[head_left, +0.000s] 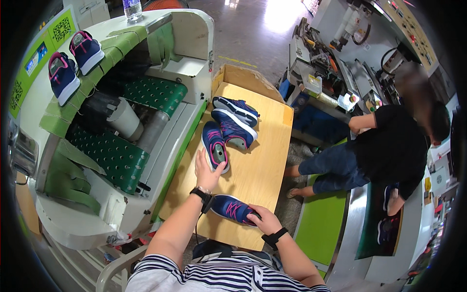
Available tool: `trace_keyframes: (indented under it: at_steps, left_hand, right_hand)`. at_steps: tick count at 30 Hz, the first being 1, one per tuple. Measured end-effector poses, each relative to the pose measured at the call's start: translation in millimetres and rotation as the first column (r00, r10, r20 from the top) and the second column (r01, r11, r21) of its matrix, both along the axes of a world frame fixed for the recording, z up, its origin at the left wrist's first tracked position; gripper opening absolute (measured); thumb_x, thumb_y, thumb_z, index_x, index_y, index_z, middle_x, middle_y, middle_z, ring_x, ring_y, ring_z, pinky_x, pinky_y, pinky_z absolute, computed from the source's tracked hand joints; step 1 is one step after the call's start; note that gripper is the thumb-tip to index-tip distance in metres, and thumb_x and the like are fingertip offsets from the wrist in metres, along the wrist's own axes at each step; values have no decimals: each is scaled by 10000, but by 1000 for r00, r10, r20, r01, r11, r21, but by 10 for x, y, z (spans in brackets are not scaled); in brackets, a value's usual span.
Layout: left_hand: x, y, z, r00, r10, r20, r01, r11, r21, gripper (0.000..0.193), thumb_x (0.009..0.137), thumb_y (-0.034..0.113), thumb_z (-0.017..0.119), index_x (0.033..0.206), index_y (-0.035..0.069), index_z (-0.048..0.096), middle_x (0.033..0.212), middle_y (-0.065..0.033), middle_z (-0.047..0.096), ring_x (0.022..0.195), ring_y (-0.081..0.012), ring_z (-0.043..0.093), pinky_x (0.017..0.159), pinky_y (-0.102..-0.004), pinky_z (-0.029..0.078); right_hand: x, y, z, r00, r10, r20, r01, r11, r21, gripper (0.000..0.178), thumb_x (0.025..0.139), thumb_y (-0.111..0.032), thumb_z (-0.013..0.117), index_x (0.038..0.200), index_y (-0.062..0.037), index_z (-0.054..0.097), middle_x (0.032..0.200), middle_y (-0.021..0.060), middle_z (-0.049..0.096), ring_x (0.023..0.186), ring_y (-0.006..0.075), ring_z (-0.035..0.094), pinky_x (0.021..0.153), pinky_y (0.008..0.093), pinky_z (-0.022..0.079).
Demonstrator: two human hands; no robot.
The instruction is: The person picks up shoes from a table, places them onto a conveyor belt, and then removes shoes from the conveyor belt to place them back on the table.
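Left hand straddles the heel of the far shoe, fingers down its left side, thumb on the right: a narrow grip, filled by the heel. Right hand holds the near shoe at its collar and heel end, also narrow; cannot tell how far any fingertip goes inside.

Clock set on the middle of the wooden table, twelve at its far end. Far shoe at eleven, sole down, toe toward twelve, heel facing the wearer, which probably makes the heel the handiest part to take. Near shoe at six, toe toward nine, pink laces showing; held from the heel, its laced front stays uncovered. Both rest on the wood, so the table seems to bear most of the weight.

At twelve, two more navy shoes lie touching, the nearer one tilted; perhaps bunched there to spare working room. Cardboard box beyond them.

At nine to ten, a pale machine with green perforated belts. On its green-wrapped edge, a pair of shoes sits side by side, apparently parked within reach.

At three, a co-worker in black stands at another bench.
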State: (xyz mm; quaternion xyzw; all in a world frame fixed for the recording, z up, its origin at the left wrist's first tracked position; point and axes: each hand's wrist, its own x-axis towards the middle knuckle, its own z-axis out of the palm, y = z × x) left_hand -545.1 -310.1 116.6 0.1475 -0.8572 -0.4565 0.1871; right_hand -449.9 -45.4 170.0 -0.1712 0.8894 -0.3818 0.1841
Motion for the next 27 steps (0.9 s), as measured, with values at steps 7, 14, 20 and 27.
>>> trace_keyframes:
  at_steps: [7, 14, 20, 27]
  left_hand:
    - [-605, 64, -312, 992, 63, 105, -79, 984, 159, 1120, 698, 276, 839, 1548, 75, 137, 1551, -294, 192, 1442, -443, 226, 1175, -474, 243]
    - [-643, 230, -342, 992, 123, 23, -125, 964, 235, 1037, 665, 70, 732, 1541, 94, 178, 1516, -269, 283, 1428, -423, 277, 1180, -431, 268]
    - [-314, 190, -385, 984, 160, 78, -178, 899, 401, 978, 654, -12, 677, 1514, 104, 227, 1454, -228, 367, 1362, -383, 379, 1143, -388, 320]
    - [336, 264, 679, 956, 220, 196, -245, 227, 943, 915, 694, -116, 690, 1488, 106, 293, 1281, -122, 536, 1107, -262, 589, 934, -380, 521]
  right_hand:
    - [-1397, -520, -139, 857, 262, -443, -262, 963, 62, 432, 898, -129, 635, 1302, -4, 548, 1392, 222, 513, 1319, 384, 458, 1109, 459, 371]
    - [-2848, -966, -288, 784, 416, -461, -109, 823, 557, 1086, 647, -373, 858, 1546, -240, 264, 1581, 224, 206, 1431, 464, 233, 1135, 627, 236]
    - [-2716, -817, -336, 856, 363, -367, -228, 904, 363, 1087, 590, -361, 864, 1522, -248, 317, 1449, 232, 345, 1271, 458, 398, 1100, 545, 333]
    - [-2371, 256, -496, 938, 133, 320, -22, 945, -328, 853, 875, -266, 719, 1522, 27, 246, 1478, 221, 416, 1373, 295, 403, 1140, 390, 318]
